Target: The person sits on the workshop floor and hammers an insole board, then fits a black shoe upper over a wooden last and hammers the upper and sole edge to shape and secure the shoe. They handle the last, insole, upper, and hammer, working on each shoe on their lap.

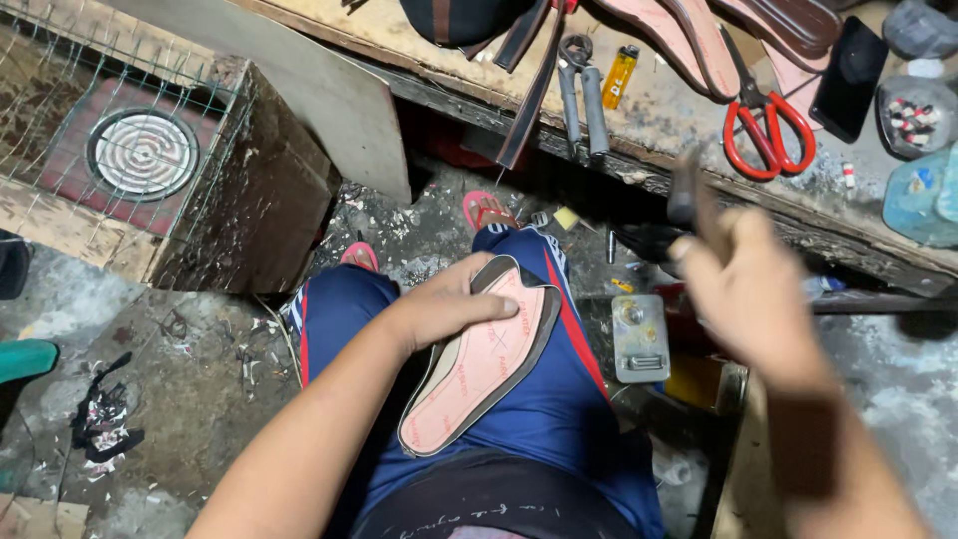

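Observation:
A shoe sole with a pink insole board and dark rim (479, 364) rests on my lap, on blue trousers with red stripes. My left hand (449, 304) presses down on its upper end, fingers spread over the pink face. My right hand (743, 289) is raised to the right of my knee and blurred by motion. It grips the handle of a dark tool, probably a hammer (687, 195), whose head points up toward the workbench edge.
A worn wooden workbench (659, 110) runs across the top with red-handled scissors (763, 125), pliers (584, 90), a yellow lighter (619, 75), a black phone (848, 78) and more soles. A small metal block (639, 337) sits by my knee. A wooden box with a wire grid (150, 160) stands at left.

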A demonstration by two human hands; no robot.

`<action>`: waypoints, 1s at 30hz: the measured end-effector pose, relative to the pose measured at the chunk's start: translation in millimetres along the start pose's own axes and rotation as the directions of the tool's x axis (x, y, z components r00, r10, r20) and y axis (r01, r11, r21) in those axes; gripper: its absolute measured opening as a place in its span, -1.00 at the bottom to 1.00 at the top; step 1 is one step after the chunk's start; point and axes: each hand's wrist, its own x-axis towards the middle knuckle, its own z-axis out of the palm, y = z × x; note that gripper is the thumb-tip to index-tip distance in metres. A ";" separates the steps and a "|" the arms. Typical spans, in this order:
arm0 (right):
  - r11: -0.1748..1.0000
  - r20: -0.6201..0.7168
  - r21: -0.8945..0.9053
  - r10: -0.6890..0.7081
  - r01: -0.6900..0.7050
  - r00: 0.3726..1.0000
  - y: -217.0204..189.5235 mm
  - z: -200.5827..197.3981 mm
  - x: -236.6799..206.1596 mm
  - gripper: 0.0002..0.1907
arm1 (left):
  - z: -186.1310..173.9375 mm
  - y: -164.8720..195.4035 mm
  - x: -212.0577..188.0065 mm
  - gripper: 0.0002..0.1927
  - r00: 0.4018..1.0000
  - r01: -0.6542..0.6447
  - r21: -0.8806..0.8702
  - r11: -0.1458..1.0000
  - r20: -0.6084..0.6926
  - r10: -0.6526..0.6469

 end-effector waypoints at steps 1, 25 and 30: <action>0.982 -0.104 -0.106 -0.166 0.155 0.981 10.8 -7.0 22.2 -0.50 | 1.8 0.5 -6.6 -0.53 0.999 -0.045 0.002 0.999 0.030 0.045; 0.828 -0.193 0.042 -0.543 0.560 0.817 -9.6 42.5 77.3 -0.61 | 4.9 46.6 -101.1 -0.54 0.717 -0.528 -0.082 0.846 -0.577 0.392; 0.867 -0.138 0.193 -0.439 0.459 0.888 -84.3 74.9 78.7 -0.52 | 15.3 54.0 -102.7 -0.49 0.522 -0.572 0.251 0.781 -0.622 0.583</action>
